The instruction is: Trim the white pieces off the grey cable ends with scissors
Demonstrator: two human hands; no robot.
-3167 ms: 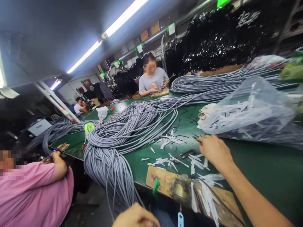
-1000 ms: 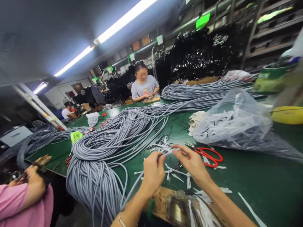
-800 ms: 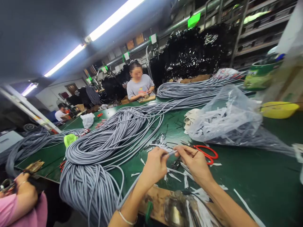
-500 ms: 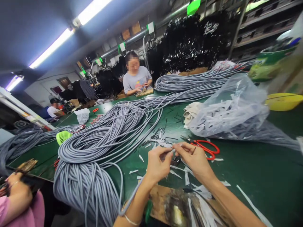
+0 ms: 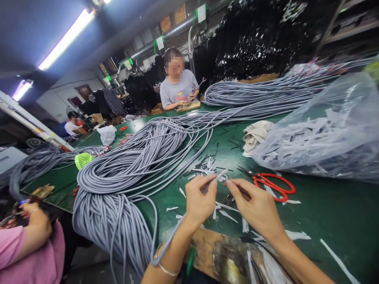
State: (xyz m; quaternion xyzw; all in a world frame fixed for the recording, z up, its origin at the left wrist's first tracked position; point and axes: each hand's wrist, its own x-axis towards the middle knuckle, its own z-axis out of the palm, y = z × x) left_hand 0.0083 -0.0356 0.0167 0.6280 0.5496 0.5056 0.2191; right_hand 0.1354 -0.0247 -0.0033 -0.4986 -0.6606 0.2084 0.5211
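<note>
My left hand (image 5: 199,201) is closed on the end of a grey cable (image 5: 168,241), whose tip sticks up past my fingers and whose length trails down along my forearm. My right hand (image 5: 254,205) is pinched just to the right of that tip, holding something thin that I cannot make out. Both hands hover over the green table (image 5: 325,213), above white paper strips (image 5: 227,215). Red-handled scissors (image 5: 274,184) lie just right of my right hand.
A big coil of grey cables (image 5: 133,169) covers the table's left and runs to the far right. A clear plastic bag of scraps (image 5: 322,138) lies at right. A wooden board (image 5: 225,256) sits at the near edge. One person (image 5: 177,88) works opposite, another in pink (image 5: 29,244) at left.
My right hand left the table and joined my left hand, which brought up a grey cable end. The hands now stand slightly apart at the tip. The camera tilted downward.
</note>
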